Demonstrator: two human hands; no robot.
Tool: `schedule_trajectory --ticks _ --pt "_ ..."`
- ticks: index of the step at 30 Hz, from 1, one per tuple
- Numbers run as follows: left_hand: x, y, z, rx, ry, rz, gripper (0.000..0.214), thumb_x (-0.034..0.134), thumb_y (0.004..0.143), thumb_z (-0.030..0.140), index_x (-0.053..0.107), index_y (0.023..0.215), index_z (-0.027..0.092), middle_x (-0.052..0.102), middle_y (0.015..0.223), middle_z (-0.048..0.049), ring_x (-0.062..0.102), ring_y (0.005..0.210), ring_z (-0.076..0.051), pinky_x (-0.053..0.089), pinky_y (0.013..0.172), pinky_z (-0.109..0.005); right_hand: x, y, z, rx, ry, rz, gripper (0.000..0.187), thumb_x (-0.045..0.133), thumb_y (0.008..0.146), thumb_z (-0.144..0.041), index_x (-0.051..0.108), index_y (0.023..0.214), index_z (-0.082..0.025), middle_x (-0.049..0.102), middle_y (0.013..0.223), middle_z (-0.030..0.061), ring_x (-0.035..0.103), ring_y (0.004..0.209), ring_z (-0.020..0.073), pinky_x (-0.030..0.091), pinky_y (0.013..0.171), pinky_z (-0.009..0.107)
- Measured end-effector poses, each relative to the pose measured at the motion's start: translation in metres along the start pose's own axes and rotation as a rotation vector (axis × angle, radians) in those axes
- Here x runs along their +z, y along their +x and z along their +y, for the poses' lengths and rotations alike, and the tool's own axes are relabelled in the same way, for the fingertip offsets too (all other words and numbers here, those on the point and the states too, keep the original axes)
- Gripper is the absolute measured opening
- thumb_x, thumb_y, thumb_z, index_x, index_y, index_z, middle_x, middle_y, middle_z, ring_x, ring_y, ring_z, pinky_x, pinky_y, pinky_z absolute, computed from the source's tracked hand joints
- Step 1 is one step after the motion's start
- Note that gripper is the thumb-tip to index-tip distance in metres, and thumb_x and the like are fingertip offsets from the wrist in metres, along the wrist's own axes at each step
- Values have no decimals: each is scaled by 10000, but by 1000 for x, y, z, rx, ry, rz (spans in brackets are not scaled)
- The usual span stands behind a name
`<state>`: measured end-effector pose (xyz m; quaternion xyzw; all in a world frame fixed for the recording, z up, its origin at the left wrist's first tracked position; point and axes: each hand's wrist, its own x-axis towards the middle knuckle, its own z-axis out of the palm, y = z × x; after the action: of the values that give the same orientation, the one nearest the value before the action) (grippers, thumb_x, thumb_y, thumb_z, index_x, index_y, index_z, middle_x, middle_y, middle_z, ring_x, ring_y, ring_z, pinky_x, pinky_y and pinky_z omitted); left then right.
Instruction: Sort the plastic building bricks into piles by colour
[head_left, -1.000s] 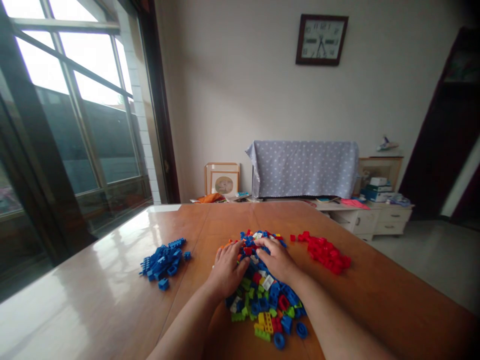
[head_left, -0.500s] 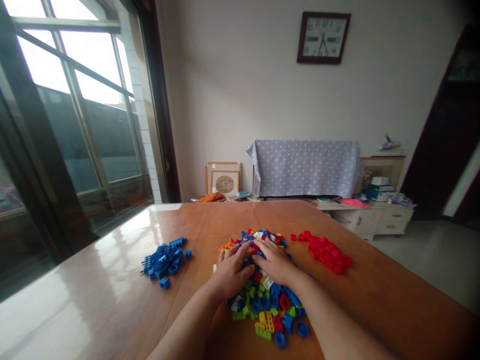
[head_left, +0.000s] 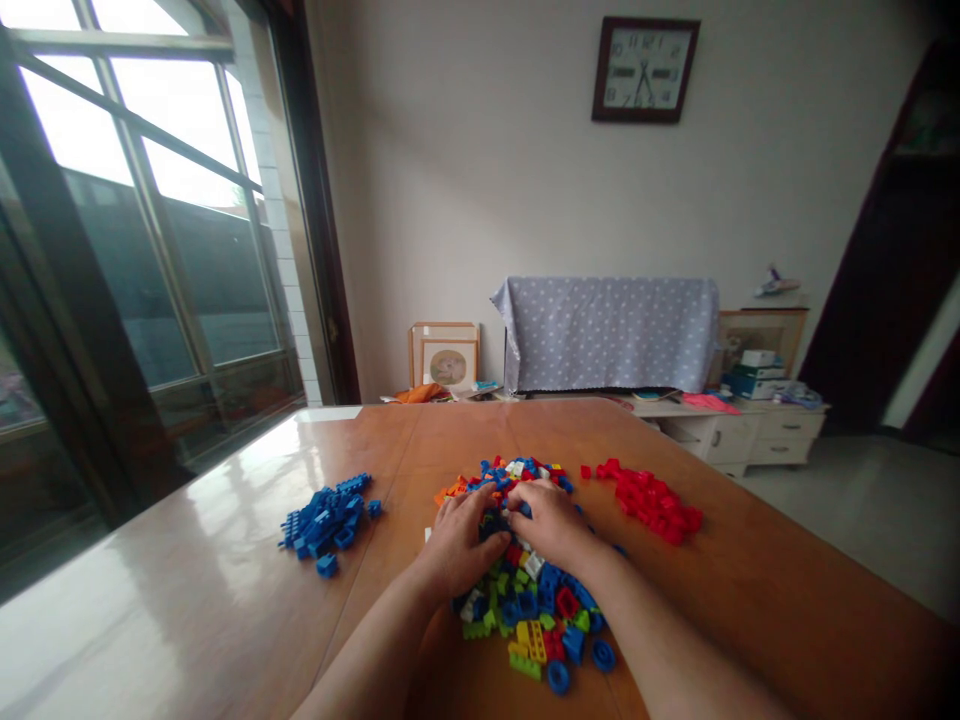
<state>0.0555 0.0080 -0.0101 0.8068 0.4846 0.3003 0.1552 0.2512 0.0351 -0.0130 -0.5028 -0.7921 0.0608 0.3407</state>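
Observation:
A heap of mixed toy bricks (head_left: 529,610), blue, red, green, yellow, orange and white, lies in the middle of the wooden table (head_left: 225,600). My left hand (head_left: 459,541) rests palm down on the heap's left side with its fingers curled into the bricks. My right hand (head_left: 546,520) lies on the heap's upper part, fingers bent down among the bricks. The fingertips of both hands nearly meet. What they pinch, if anything, is hidden. A pile of only blue bricks (head_left: 327,520) sits to the left, a pile of only red bricks (head_left: 651,500) to the right.
A large window (head_left: 142,220) runs along the left. Beyond the table's far edge stand a cloth-covered object (head_left: 606,335), framed pictures (head_left: 445,358) on the floor and a low white cabinet (head_left: 750,435) with boxes. A clock (head_left: 643,68) hangs on the wall.
Both hands have drawn slightly closer together over the heap and their fingers have curled further into the bricks. The blue and red piles have not moved.

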Motion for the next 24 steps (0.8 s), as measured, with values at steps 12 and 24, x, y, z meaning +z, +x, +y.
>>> schedule_trajectory --ticks 12,24 --pt "-4 -1 1 56 42 15 549 578 871 489 531 1362 249 610 1314 -78 494 1260 -298 383 1062 -435 0 13 16 299 697 292 282 605 846 -362 673 1085 -227 721 1070 62 662 1020 226 511 908 364" --pt "-12 -3 16 84 123 -6 567 480 909 595 547 1362 262 623 1257 -99 511 1215 -308 391 1046 -468 -37 12 97 816 1293 571 464 150 963 -434 549 1129 -261 595 1208 130 618 1135 193 580 875 404"
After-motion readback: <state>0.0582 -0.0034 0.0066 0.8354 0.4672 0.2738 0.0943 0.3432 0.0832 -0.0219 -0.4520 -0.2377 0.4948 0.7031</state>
